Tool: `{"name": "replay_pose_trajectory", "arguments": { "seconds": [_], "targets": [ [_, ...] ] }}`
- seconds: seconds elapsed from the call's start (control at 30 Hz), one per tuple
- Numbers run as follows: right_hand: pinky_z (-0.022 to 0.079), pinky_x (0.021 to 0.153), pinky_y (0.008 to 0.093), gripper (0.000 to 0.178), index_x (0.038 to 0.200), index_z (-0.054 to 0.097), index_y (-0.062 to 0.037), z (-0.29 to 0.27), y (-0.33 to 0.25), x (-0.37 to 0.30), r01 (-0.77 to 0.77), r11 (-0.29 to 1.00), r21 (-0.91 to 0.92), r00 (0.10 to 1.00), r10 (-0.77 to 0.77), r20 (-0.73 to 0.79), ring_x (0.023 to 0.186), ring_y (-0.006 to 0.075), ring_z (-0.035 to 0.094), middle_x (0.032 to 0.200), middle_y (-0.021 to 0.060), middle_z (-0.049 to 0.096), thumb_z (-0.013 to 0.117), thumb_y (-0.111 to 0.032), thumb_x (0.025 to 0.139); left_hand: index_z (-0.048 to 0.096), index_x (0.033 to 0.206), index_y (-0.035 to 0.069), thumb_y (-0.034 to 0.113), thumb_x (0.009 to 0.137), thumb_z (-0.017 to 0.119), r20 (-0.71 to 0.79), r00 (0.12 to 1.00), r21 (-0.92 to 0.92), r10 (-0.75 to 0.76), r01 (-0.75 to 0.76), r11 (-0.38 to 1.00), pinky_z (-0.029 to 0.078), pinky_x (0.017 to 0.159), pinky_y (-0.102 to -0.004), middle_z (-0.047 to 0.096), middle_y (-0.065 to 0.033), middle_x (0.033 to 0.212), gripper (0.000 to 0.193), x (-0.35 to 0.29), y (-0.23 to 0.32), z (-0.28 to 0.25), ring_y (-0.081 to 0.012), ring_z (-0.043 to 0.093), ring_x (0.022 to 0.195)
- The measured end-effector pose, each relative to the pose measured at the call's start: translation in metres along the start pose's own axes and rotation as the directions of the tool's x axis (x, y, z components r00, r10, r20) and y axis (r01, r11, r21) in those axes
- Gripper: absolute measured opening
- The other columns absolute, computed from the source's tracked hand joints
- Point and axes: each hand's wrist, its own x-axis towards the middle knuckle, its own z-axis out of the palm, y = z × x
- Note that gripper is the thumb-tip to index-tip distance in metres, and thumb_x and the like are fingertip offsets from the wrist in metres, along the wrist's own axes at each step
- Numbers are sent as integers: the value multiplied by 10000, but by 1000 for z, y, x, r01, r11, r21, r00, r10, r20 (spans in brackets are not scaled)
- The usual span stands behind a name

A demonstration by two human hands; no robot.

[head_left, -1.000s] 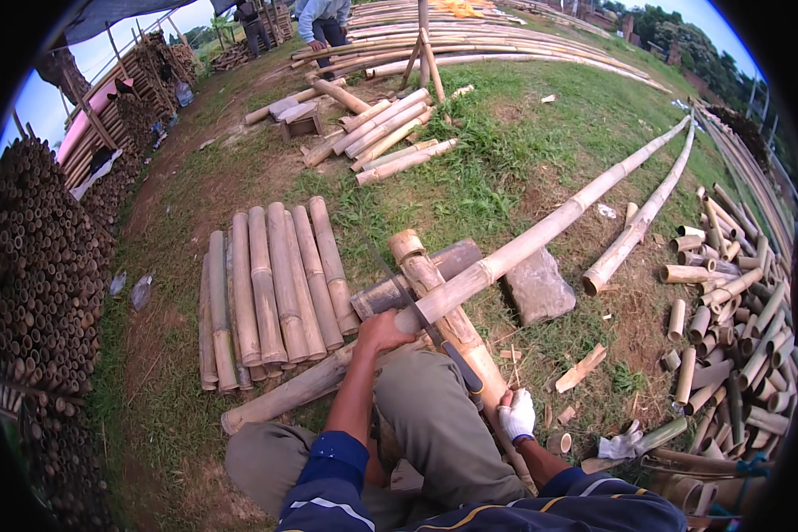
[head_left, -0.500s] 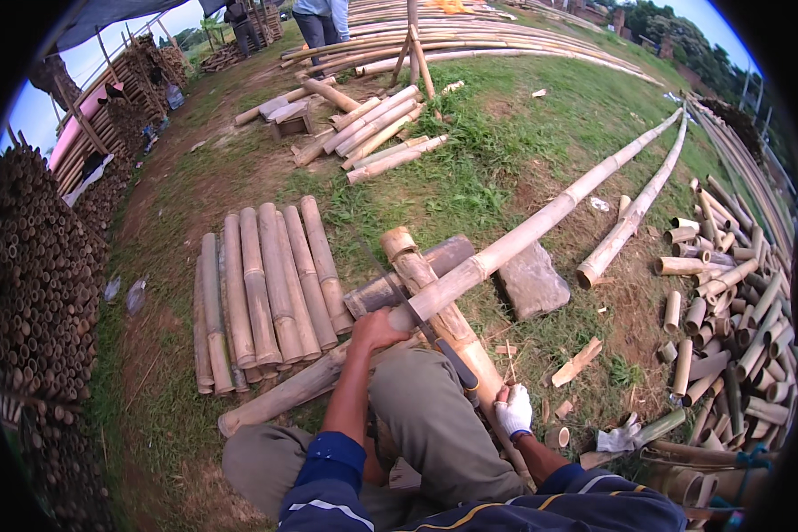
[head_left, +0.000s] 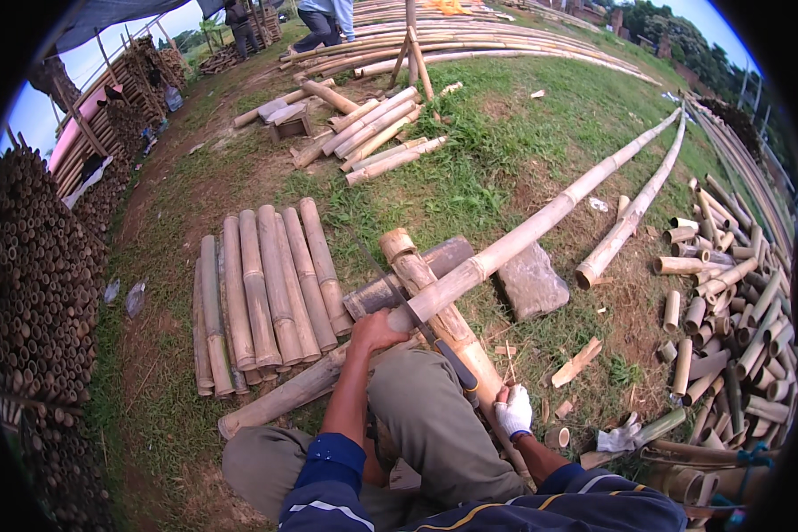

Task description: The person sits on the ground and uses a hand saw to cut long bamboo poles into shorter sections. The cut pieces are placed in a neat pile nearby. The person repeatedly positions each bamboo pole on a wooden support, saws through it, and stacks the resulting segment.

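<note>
My bare left hand point(head_left: 378, 332) is wrapped over a long pale bamboo pole point(head_left: 528, 239), just left of a handsaw point(head_left: 431, 335). The saw's thin blade crosses the pole, and its dark handle slants down beside my raised knee. Beneath the pole lies a thick bamboo log point(head_left: 452, 330), with a darker bamboo piece point(head_left: 448, 255) under its far end. My right hand point(head_left: 513, 413), in a white glove, is closed against the log's right edge, apart from the saw handle. What its fingers hold, if anything, is hidden.
Cut bamboo lengths point(head_left: 255, 284) lie in a row at left. A flat stone point(head_left: 534, 282) sits below the pole. Short offcuts point(head_left: 727, 301) heap at right, near another white glove point(head_left: 621, 436). Stacked bamboo point(head_left: 40, 275) lines the far left. A person point(head_left: 321, 25) is at the back.
The person in the background has shifted stance and leans over more. My two hands, the saw and the pole stay practically where they were.
</note>
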Motion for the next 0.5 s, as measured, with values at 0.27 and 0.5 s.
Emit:
{"name": "replay_pose_trajectory", "arguments": {
  "seconds": [0.27, 0.5],
  "targets": [
    [567, 913, 566, 312, 1240, 691, -63, 3, 3, -1, 3, 1000, -4, 1000, -3, -13, 1061, 467, 687, 1126, 247, 701, 631, -325, 1081, 747, 1366, 30, 633, 645, 863, 3, 1000, -3, -5, 5, 1000, 607, 1044, -524, 793, -301, 1255, 947, -2, 3, -1, -441, 772, 1194],
    [567, 917, 570, 327, 1236, 687, -52, 3, 1, -2, 1, 1000, 9, 1000, -1, -4, 1055, 467, 683, 1125, 244, 696, 631, -335, 1082, 748, 1368, 40, 630, 649, 859, -4, 1000, 18, -10, 10, 1000, 608, 1042, -515, 796, -296, 1253, 936, 0, -1, 1, -435, 775, 1187]
  ]
}}
